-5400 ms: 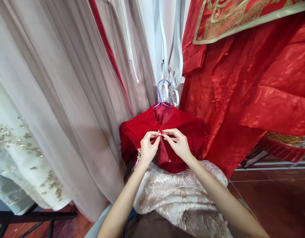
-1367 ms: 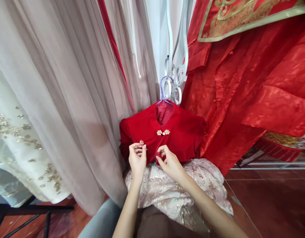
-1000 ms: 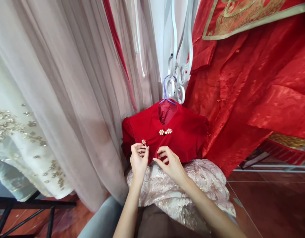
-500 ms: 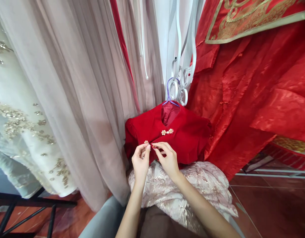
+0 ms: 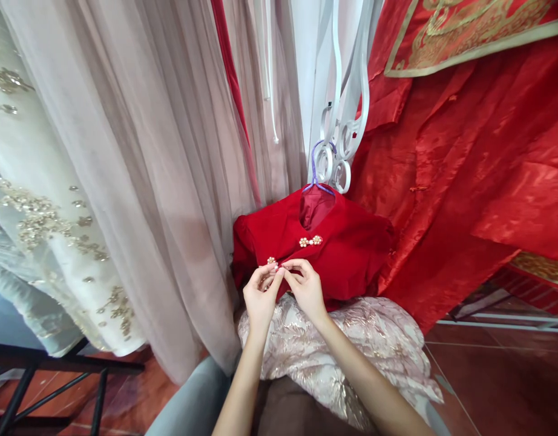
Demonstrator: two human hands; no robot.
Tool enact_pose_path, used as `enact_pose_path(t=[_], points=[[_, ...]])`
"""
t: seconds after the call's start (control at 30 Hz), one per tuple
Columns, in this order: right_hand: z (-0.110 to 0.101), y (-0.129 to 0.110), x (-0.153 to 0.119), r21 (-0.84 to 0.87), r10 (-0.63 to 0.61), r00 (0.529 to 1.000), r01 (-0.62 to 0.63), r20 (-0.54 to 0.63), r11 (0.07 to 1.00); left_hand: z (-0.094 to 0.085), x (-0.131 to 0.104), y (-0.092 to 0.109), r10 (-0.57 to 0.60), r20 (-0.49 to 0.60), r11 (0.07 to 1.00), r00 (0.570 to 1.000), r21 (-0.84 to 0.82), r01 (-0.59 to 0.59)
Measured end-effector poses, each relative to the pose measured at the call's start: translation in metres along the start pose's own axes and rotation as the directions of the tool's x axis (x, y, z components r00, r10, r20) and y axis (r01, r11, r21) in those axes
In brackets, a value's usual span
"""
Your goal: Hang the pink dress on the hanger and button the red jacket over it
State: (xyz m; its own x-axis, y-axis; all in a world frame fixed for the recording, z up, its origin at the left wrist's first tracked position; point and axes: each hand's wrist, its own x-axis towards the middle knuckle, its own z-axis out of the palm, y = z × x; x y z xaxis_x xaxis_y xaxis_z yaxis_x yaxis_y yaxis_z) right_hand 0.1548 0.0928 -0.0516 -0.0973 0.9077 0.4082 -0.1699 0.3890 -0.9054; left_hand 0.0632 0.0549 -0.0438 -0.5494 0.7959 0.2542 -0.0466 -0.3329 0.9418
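A red velvet jacket (image 5: 347, 242) hangs in front of me on a purple hanger (image 5: 315, 172). Across its chest, one gold-and-pearl flower clasp (image 5: 310, 241) is fastened. Below that, my left hand (image 5: 262, 297) pinches the jacket's front edge at a second flower clasp (image 5: 271, 261); one flower of it shows above my fingers. My right hand (image 5: 307, 284) is closed in a pinch on the other half of this lower clasp. The fingertips of both hands meet, so the joint between the halves is hidden.
Under the jacket a pale pink brocade cloth (image 5: 370, 339) lies across my lap. Pinkish-grey tulle (image 5: 147, 151) hangs to the left, red satin garments (image 5: 442, 181) to the right. The hanger hooks onto a white scrolled metal frame (image 5: 345, 175). Black metal legs (image 5: 100, 393) stand at lower left.
My hands have come closer together, and the thumbs and fingertips now meet over the lower clasp. The small piece seen in my right fingers is now mostly covered. The view has shifted slightly.
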Motion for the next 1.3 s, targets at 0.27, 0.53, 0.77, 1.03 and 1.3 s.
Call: enact_pose_path(t=[0.27,0.53,0.77,1.03,1.3], points=[[0.004,-0.001,-0.003,-0.116,-0.106,0.989,0.094,-0.100,0.989,-0.002,0.002,-0.002,0.023,0.001,1.000,1.000,0.005,-0.023],[0.005,-0.003,-0.005,-0.165,-0.156,0.983,0.139,-0.093,0.976,-0.004,0.000,0.001,0.014,0.020,0.999,1.000,0.035,-0.014],[-0.004,-0.007,0.002,-0.142,-0.104,0.991,0.115,0.080,0.983,-0.006,0.006,-0.001,-0.040,0.047,0.999,0.998,0.006,0.040],[-0.007,-0.008,0.010,-0.111,-0.021,0.994,0.034,0.109,0.993,-0.007,0.013,-0.009,-0.117,0.109,0.992,0.987,-0.043,0.122],[-0.011,-0.008,0.009,-0.037,0.079,0.988,-0.075,0.131,0.996,-0.011,0.012,-0.018,0.019,0.182,0.999,0.983,0.047,-0.028]])
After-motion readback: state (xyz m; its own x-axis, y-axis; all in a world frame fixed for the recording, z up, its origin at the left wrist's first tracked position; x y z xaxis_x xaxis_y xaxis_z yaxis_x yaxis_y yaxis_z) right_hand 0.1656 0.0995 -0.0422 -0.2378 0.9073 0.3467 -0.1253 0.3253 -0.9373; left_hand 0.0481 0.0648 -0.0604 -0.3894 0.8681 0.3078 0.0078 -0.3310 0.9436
